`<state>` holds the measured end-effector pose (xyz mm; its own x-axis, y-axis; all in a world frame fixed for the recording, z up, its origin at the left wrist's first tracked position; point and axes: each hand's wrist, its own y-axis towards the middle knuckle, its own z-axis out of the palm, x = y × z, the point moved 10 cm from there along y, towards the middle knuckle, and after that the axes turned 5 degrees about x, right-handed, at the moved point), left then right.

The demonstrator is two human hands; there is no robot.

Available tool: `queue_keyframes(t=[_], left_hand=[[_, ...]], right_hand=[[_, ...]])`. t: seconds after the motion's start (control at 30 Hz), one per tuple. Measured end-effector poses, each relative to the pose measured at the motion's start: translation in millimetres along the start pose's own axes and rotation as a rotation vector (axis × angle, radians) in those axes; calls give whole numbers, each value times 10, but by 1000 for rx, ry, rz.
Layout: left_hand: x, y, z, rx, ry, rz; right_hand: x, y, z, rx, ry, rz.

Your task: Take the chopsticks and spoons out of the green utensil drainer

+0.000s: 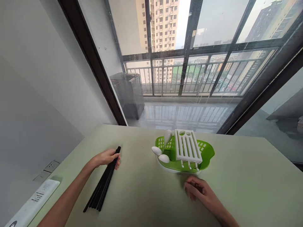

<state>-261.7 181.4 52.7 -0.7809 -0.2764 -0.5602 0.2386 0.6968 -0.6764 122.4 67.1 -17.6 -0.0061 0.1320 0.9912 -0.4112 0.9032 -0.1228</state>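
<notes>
A large window [189, 47] with dark frames fills the far side of the view, looking out over a balcony railing [184, 75] to tall apartment blocks. A dark bin [129, 94] stands on the balcony floor at the left. In front of the window is a pale green table [248, 176].

Near the middle of the table sits a green plastic cutlery drainer [205, 154] with a white slotted insert [188, 146] on top. Three white spoons [162, 151] lean out of the drainer's left side.

A bundle of long black chopsticks [103, 186] lies on the table to the left, well apart from the drainer, running from the near edge toward the window. The left hand [107, 157] is curled around the far end of the bundle, gripping it.

The right hand [197, 189] rests on the table just in front of the drainer, fingers loosely bent, holding nothing.

A white remote control [33, 201] lies at the table's near left edge, beside wall sockets [47, 170].
</notes>
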Motion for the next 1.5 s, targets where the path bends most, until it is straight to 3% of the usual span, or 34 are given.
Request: queue_keyframes(t=[0.33, 0.53, 0.77, 1.17, 1.5], left_hand=[[166, -96, 31, -136, 337, -45], [231, -165, 9, -281, 560, -115], [301, -263, 55, -380, 682, -151], [253, -308, 124, -391, 790, -257], [-13, -376, 27, -451, 851, -338]], right_hand=[[-34, -11, -5, -4, -3, -3], [-13, 0, -9, 4, -8, -8], [-41, 9, -16, -3, -16, 7], [-43, 23, -23, -2, -42, -4], [-32, 22, -12, -1, -39, -13]])
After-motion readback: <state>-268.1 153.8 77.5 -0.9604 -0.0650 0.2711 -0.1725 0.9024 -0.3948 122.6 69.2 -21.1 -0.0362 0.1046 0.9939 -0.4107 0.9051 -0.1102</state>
